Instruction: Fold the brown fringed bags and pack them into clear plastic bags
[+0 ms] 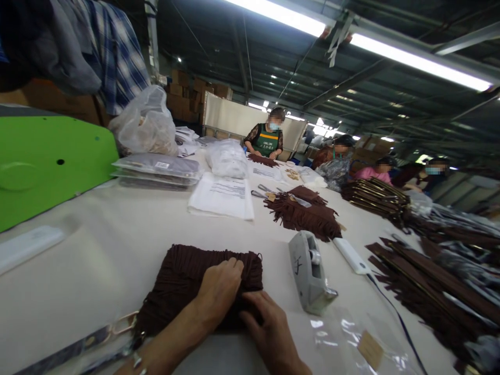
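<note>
A dark brown fringed bag (183, 276) lies flat on the table in front of me, its strands running across it. My left hand (222, 281) reaches over the bag, its bent fingers closed on the strands near the right side. At the lower right edge, my right hand (267, 317) has curled fingers and a thumb against the bag; part of its grip is in shadow. A dark strap (78, 346) with a metal ring trails from the bag's lower left corner.
A grey tape dispenser (307, 271) stands to the right, near a white device (351, 255) with a cable. Clear plastic bags (332, 333) lie below it. Brown fringed pieces (308, 213) and printed white bags (222, 195) are farther back. A green panel (54, 161) rises at left; co-workers sit beyond.
</note>
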Available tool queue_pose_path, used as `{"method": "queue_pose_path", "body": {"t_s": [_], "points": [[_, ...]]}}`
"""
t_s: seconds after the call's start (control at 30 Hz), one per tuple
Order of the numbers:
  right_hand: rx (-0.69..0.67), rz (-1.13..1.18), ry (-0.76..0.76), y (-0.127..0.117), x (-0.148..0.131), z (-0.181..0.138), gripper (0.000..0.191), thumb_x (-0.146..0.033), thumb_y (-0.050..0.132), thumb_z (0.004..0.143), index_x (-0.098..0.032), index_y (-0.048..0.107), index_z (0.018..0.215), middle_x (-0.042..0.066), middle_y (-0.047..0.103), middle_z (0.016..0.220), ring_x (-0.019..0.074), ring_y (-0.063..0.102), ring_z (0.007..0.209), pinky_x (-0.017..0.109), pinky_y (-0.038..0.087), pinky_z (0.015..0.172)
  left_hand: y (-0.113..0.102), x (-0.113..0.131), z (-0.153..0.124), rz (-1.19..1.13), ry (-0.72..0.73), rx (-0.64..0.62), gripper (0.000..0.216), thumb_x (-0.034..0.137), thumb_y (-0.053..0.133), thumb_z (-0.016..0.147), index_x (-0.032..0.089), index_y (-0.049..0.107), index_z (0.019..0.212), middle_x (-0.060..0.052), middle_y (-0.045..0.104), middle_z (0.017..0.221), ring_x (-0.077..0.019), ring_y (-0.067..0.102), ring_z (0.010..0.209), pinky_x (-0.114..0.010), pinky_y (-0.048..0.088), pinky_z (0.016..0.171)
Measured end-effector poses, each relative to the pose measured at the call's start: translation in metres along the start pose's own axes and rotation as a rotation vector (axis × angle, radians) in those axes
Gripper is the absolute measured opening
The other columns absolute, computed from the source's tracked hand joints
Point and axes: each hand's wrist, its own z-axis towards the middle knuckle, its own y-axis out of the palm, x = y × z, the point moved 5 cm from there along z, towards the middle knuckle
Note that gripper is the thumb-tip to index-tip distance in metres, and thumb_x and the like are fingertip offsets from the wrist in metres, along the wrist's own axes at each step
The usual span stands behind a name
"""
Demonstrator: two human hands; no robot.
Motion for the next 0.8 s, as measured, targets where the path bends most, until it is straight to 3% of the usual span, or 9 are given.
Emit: {"method": "queue_pose_path", "body": {"t_s": [0.07, 0.13, 0.23, 0.33, 0.43, 0.63, 0.7, 0.8], "points": [[-0.006, 0.148, 0.065, -0.005, -0.003, 0.0, 0.024, -0.015, 0.063, 0.08, -0.023, 0.068, 0.102, 0.003, 0.071, 0.094, 0.0176, 0.067, 0.086, 0.024, 0.052, 0.079, -0.005, -0.011, -0.006, -0.012, -0.016, 0.025, 0.017, 0.011, 0.043, 0.089, 0.018, 0.056, 0.098, -0.006, 0.064, 0.101, -0.0228, 0.062, 0.096, -0.035, 0.049, 0.079], [-0.001, 0.254, 0.152, -0.016, 0.001, -0.001, 0.014, -0.026, 0.061, 0.086, -0.023, 0.07, 0.096, 0.002, 0.071, 0.085, 0.0165, 0.067, 0.074, 0.023, 0.053, 0.069, -0.002, -0.018, -0.018, -0.044, 0.0, 0.023, 0.013, 0.013, 0.047, 0.089, 0.021, 0.056, 0.094, -0.002, 0.064, 0.096, -0.0187, 0.062, 0.091, -0.03, 0.048, 0.078], [0.131, 0.288, 0.288, -0.038, 0.017, -0.001, 0.023, -0.039, 0.06, 0.088, -0.02, 0.071, 0.092, 0.003, 0.07, 0.075, 0.0176, 0.066, 0.065, 0.024, 0.054, 0.062, 0.013, -0.012, -0.035, -0.109, 0.112, 0.01, 0.011, 0.016, 0.057, 0.084, 0.025, 0.056, 0.09, 0.003, 0.063, 0.094, -0.017, 0.061, 0.089, -0.028, 0.048, 0.078], [0.258, 0.224, 0.304, -0.048, 0.028, 0.001, 0.025, -0.042, 0.062, 0.085, -0.02, 0.071, 0.094, 0.006, 0.073, 0.088, 0.0215, 0.069, 0.082, 0.028, 0.056, 0.076, 0.032, 0.002, -0.038, -0.054, 0.185, 0.049, 0.021, 0.014, 0.062, 0.078, 0.024, 0.057, 0.095, 0.0, 0.063, 0.1, -0.0227, 0.06, 0.094, -0.036, 0.049, 0.081], [0.267, 0.157, 0.256, -0.043, 0.034, 0.005, 0.026, -0.039, 0.057, 0.088, -0.022, 0.071, 0.102, 0.007, 0.072, 0.104, 0.022, 0.066, 0.099, 0.03, 0.052, 0.089, 0.043, 0.009, -0.027, 0.057, 0.185, 0.079, 0.021, 0.006, 0.052, 0.082, 0.021, 0.058, 0.096, -0.002, 0.065, 0.097, -0.0238, 0.061, 0.09, -0.038, 0.051, 0.078], [0.286, -0.01, 0.253, -0.044, 0.053, 0.028, 0.033, -0.037, 0.047, 0.089, -0.019, 0.068, 0.107, 0.009, 0.07, 0.112, 0.0227, 0.064, 0.105, 0.035, 0.048, 0.097, 0.035, 0.005, -0.021, 0.116, 0.177, 0.102, 0.023, 0.002, 0.047, 0.086, 0.018, 0.06, 0.094, -0.006, 0.065, 0.094, -0.0241, 0.062, 0.086, -0.037, 0.051, 0.073], [0.242, -0.065, 0.268, -0.045, 0.06, 0.047, 0.038, -0.033, 0.045, 0.087, -0.017, 0.065, 0.115, 0.01, 0.067, 0.119, 0.0226, 0.062, 0.11, 0.035, 0.046, 0.099, 0.035, 0.008, -0.027, 0.115, 0.243, 0.144, 0.02, 0.005, 0.049, 0.087, 0.019, 0.06, 0.098, -0.005, 0.066, 0.099, -0.0226, 0.062, 0.089, -0.036, 0.05, 0.077], [0.173, -0.094, 0.316, -0.042, 0.07, 0.077, 0.044, -0.028, 0.045, 0.085, -0.013, 0.06, 0.123, 0.012, 0.066, 0.122, 0.0214, 0.064, 0.107, 0.032, 0.049, 0.093, 0.044, 0.019, -0.037, 0.137, 0.497, 0.282, 0.025, 0.021, 0.048, 0.094, 0.02, 0.055, 0.118, -0.006, 0.063, 0.123, -0.0239, 0.057, 0.112, -0.039, 0.044, 0.095]]}}
